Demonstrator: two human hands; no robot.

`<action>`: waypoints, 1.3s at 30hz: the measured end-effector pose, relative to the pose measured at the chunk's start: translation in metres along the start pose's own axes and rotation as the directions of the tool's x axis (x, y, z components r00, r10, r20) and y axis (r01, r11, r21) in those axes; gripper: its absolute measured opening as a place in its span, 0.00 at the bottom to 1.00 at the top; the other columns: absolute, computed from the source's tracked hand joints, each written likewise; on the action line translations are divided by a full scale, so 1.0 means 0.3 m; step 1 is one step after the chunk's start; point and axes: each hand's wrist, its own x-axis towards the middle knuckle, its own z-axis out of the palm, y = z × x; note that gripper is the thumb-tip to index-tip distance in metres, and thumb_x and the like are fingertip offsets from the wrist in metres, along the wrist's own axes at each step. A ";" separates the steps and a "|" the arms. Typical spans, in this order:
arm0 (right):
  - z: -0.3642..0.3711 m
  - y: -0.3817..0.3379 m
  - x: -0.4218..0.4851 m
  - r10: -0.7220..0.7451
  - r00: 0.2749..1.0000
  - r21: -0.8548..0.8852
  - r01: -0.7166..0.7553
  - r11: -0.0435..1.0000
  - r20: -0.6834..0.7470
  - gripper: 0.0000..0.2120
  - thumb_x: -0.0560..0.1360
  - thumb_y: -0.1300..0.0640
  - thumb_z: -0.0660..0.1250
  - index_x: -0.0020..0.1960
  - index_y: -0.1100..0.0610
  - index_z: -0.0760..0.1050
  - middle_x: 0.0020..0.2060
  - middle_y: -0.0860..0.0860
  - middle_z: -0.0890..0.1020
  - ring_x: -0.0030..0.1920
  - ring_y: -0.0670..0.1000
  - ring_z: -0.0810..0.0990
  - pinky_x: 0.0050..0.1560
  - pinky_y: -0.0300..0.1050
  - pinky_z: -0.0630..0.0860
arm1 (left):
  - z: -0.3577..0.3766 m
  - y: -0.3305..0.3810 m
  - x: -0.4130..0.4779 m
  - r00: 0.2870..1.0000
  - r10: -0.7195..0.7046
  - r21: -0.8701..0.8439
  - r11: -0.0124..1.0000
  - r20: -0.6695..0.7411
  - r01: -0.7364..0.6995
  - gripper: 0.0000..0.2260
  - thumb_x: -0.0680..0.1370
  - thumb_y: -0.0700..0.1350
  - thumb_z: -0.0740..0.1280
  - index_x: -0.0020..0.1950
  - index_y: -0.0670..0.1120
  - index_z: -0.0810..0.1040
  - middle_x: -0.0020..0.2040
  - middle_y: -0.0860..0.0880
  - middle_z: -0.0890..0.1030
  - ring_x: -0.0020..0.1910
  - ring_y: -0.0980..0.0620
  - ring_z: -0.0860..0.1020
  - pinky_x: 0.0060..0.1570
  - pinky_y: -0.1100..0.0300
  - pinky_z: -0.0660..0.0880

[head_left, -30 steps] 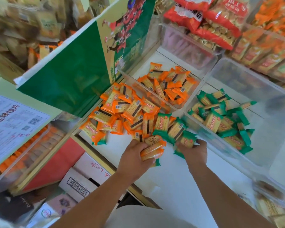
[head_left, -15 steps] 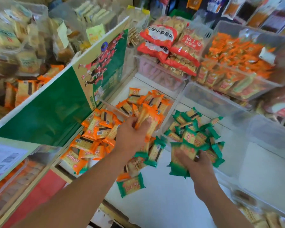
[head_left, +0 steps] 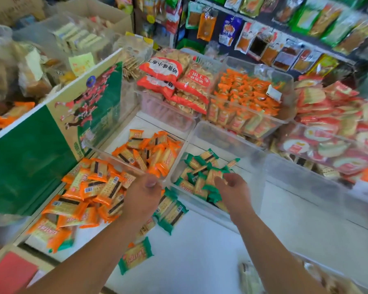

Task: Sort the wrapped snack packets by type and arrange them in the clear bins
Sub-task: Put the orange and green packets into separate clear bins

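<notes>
Now the sorting is midway. The left hand [head_left: 143, 196] hovers at the orange bin's [head_left: 115, 159] front rim, fingers curled; I cannot tell if it holds anything. The right hand [head_left: 234, 187], loosely spread and empty, hangs over the green bin [head_left: 227, 139] beside it. Next comes gathering the strays in front of the orange bin: over a dozen loose orange packets [head_left: 89, 192] and roughly four loose green packets [head_left: 172, 213].

Left forearm [head_left: 89, 251] and right forearm [head_left: 270, 247] both bare, reaching forward from the bottom edge and converging slightly. Left hand [head_left: 143, 197] back up, fingers curled under and hidden, thumb tip forward. Right hand [head_left: 235, 186] palm down, fingers loosely spread, gripping nothing.
</notes>
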 end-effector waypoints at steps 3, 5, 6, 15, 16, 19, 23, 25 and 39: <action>0.011 0.021 -0.120 -0.145 0.989 -0.001 0.145 0.989 -0.021 0.07 0.78 0.51 0.71 0.55 0.48 0.81 0.50 0.43 0.83 0.52 0.43 0.81 0.55 0.44 0.77 | 0.006 -0.076 -0.063 1.000 -0.022 0.023 1.000 0.019 0.022 0.03 0.79 0.43 0.72 0.51 0.51 0.83 0.50 0.55 0.83 0.51 0.50 0.81 0.54 0.53 0.77; 0.040 0.047 -0.199 -0.188 0.981 -0.021 0.189 0.982 0.056 0.03 0.78 0.53 0.70 0.50 0.46 0.81 0.42 0.43 0.84 0.45 0.41 0.82 0.46 0.39 0.76 | 0.007 -0.133 -0.113 0.999 -0.040 0.019 0.999 0.036 0.040 0.05 0.79 0.43 0.71 0.48 0.53 0.83 0.48 0.55 0.84 0.49 0.52 0.82 0.51 0.53 0.78; 0.060 0.067 -0.235 -0.180 0.974 -0.034 0.187 0.982 0.137 0.02 0.78 0.52 0.70 0.49 0.46 0.81 0.40 0.45 0.84 0.43 0.44 0.83 0.43 0.39 0.77 | 0.010 -0.165 -0.140 0.997 -0.062 0.017 0.998 0.042 0.061 0.05 0.80 0.43 0.71 0.47 0.53 0.83 0.47 0.54 0.84 0.49 0.52 0.82 0.50 0.53 0.78; 0.266 0.346 -0.397 0.077 0.864 -0.310 0.094 0.946 0.497 0.06 0.78 0.50 0.70 0.50 0.51 0.81 0.43 0.50 0.85 0.45 0.51 0.84 0.48 0.44 0.79 | -0.103 -0.536 -0.357 0.979 -0.166 0.459 0.865 -0.114 0.200 0.18 0.76 0.44 0.72 0.66 0.51 0.78 0.61 0.49 0.77 0.61 0.44 0.73 0.57 0.48 0.75; 0.282 0.364 -0.403 0.099 0.854 -0.308 0.074 0.948 0.511 0.06 0.78 0.50 0.70 0.49 0.52 0.82 0.43 0.51 0.85 0.46 0.52 0.84 0.47 0.45 0.79 | -0.111 -0.559 -0.361 0.981 -0.172 0.475 0.859 -0.087 0.193 0.20 0.76 0.45 0.72 0.68 0.51 0.76 0.62 0.49 0.76 0.61 0.44 0.73 0.57 0.48 0.76; 0.304 0.405 -0.412 0.143 0.835 -0.298 0.026 0.954 0.531 0.05 0.77 0.50 0.70 0.49 0.51 0.81 0.44 0.50 0.85 0.46 0.53 0.84 0.41 0.41 0.77 | -0.114 -0.602 -0.353 0.984 -0.179 0.465 0.869 -0.022 0.169 0.22 0.76 0.48 0.74 0.68 0.54 0.73 0.59 0.52 0.75 0.59 0.48 0.74 0.53 0.49 0.79; 0.302 0.421 -0.401 0.162 0.834 -0.298 0.004 0.954 0.528 0.05 0.76 0.51 0.69 0.47 0.50 0.82 0.43 0.49 0.85 0.44 0.50 0.84 0.42 0.44 0.78 | -0.120 -0.626 -0.352 0.972 -0.231 0.421 0.886 0.038 0.194 0.24 0.73 0.52 0.76 0.64 0.57 0.70 0.55 0.54 0.75 0.53 0.51 0.77 0.49 0.52 0.79; 0.305 0.423 -0.388 0.186 0.832 -0.300 -0.025 0.954 0.523 0.05 0.76 0.51 0.69 0.47 0.50 0.82 0.43 0.50 0.86 0.46 0.53 0.84 0.45 0.47 0.80 | -0.122 -0.631 -0.365 0.970 -0.228 0.424 0.889 0.088 0.171 0.23 0.72 0.53 0.76 0.63 0.56 0.70 0.54 0.53 0.74 0.50 0.52 0.77 0.46 0.55 0.76; 0.392 0.469 -0.136 -0.176 0.814 -0.568 0.523 0.635 0.553 0.29 0.83 0.41 0.58 0.82 0.44 0.56 0.83 0.47 0.45 0.82 0.51 0.40 0.77 0.57 0.60 | -0.120 -0.481 -0.330 0.966 -0.256 0.128 0.958 -0.022 0.257 0.08 0.77 0.53 0.74 0.44 0.52 0.78 0.39 0.57 0.79 0.39 0.60 0.77 0.35 0.66 0.68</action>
